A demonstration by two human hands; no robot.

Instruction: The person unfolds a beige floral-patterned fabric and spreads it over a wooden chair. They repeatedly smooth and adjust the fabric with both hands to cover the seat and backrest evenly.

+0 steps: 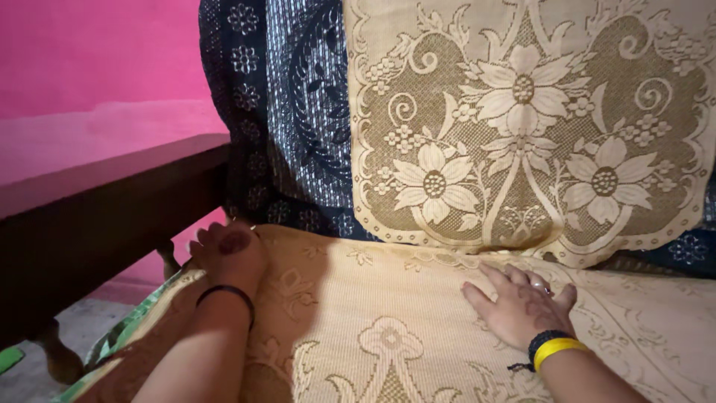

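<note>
A cream lace cover with flower patterns lies over a seat cushion. My left hand is curled at the cover's far left corner, fingers closed on its edge, a black band on the wrist. My right hand lies flat on the cover, fingers spread, with a ring and a black and a yellow band at the wrist. A second lace panel with large flowers hangs over the backrest, on top of a dark blue patterned cloth.
A dark wooden armrest runs along the left of the seat, with turned legs below. Behind it is a pink wall. A green striped cloth edge shows under the cushion, above a grey floor.
</note>
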